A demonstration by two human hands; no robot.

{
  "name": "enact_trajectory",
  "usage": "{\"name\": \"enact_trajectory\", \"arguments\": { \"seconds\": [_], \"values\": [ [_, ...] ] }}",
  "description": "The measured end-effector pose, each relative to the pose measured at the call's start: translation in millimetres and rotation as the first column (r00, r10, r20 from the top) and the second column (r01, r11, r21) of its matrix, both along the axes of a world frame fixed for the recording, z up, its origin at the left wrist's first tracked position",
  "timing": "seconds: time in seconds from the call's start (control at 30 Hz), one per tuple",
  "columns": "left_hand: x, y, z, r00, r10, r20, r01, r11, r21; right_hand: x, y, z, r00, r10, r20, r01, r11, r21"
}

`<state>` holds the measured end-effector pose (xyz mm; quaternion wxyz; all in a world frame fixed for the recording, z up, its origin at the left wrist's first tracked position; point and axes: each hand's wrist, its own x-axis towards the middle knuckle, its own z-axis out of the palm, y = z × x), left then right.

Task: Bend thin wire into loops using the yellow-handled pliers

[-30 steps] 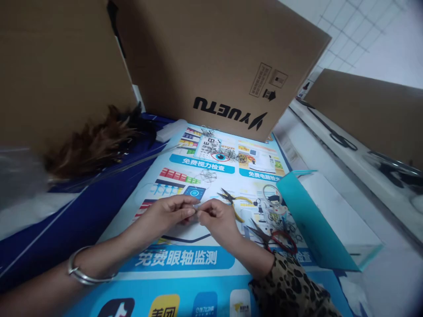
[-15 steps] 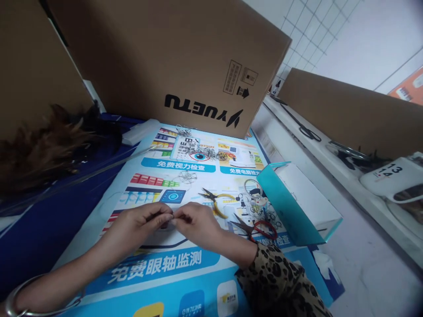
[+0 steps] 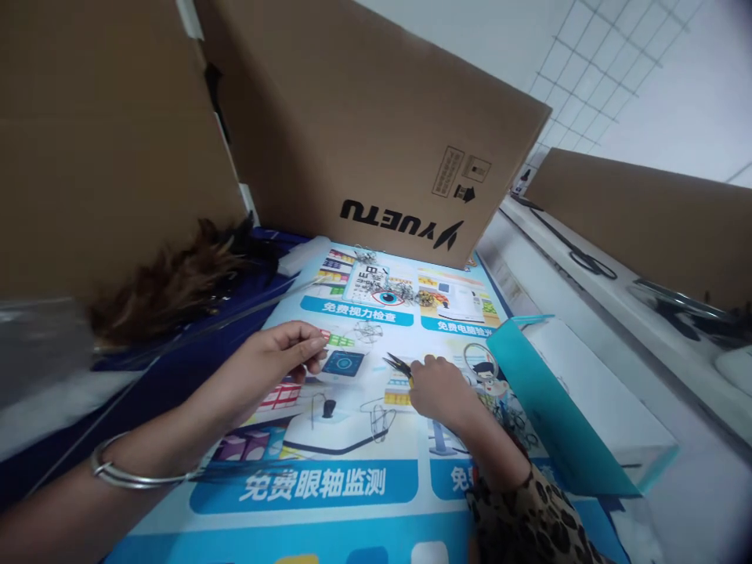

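My right hand (image 3: pixel 438 388) is wrapped round the yellow-handled pliers (image 3: pixel 399 365), whose dark pointed jaws stick out to the left above the printed sheet. To its left, my left hand (image 3: pixel 294 348) has thumb and fingertips pinched together; anything between them is too small to make out. A bent piece of thin wire (image 3: pixel 379 423) lies on the sheet below the two hands. Past my left fingertips sits a loose tangle of wire (image 3: pixel 369 332). The red-handled scissors are hidden behind my right forearm. Wire rings (image 3: pixel 520 419) lie partly covered beside that arm.
A printed blue and white sheet (image 3: pixel 317 529) covers the table. An open teal box (image 3: pixel 564 399) stands to the right. More wire pieces (image 3: pixel 391 291) lie at the back before a large cardboard box (image 3: pixel 364 117). Brown feathers (image 3: pixel 170 286) are at left.
My hands have come apart. The right has moved right and taken hold of the pliers; the left has moved up a little. A bent wire now shows on the sheet. The view has shifted left.
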<state>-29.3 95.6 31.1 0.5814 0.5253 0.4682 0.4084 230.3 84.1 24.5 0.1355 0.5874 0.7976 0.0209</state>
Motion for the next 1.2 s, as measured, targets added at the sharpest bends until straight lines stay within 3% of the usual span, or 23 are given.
{"name": "enact_trajectory", "arguments": {
  "seconds": [0.17,0.3,0.4,0.53,0.63,0.7,0.77,0.93,1.07,1.2],
  "values": [
    [7.7,-0.1,7.3,0.995,-0.065,0.070,0.065,0.998,-0.004,-9.1,5.0,-14.7,0.999,-0.036,-0.012,0.038,0.987,0.154],
    [11.0,-0.9,-0.1,0.986,-0.118,0.120,0.122,0.992,-0.031,-6.6,12.0,-20.4,0.993,-0.076,-0.094,0.090,0.984,0.154],
    [10.6,-0.8,-3.8,0.979,-0.130,0.155,0.136,0.990,-0.027,-3.0,14.3,-17.4,0.973,-0.012,-0.230,0.044,0.990,0.133],
    [7.9,-1.0,-2.6,0.975,-0.108,0.195,0.120,0.991,-0.051,-4.2,11.6,-10.7,0.800,0.090,-0.593,-0.101,0.995,0.015],
    [5.8,-0.8,-2.0,0.965,-0.125,0.231,0.146,0.987,-0.073,-10.8,6.1,-8.1,0.691,0.188,-0.698,-0.183,0.980,0.082],
    [4.7,-0.2,-2.8,0.959,-0.129,0.253,0.157,0.983,-0.095,-15.5,2.5,-8.6,0.701,0.266,-0.661,-0.174,0.963,0.204],
    [3.8,0.6,-3.8,0.957,-0.124,0.264,0.162,0.979,-0.126,-17.9,0.6,-10.9,0.765,0.321,-0.559,-0.147,0.931,0.333],
    [2.0,1.5,-5.2,0.958,-0.155,0.242,0.189,0.974,-0.122,-13.3,3.3,-17.9,0.833,0.417,-0.364,-0.148,0.802,0.578],
    [1.9,2.4,-7.2,0.962,-0.160,0.224,0.196,0.969,-0.150,-10.7,2.5,-17.8,0.840,0.490,-0.231,-0.242,0.721,0.649],
    [2.2,3.0,-9.0,0.960,-0.163,0.228,0.209,0.958,-0.195,-12.2,-1.3,-16.0,0.849,0.510,-0.137,-0.306,0.686,0.660]
  ]
}}
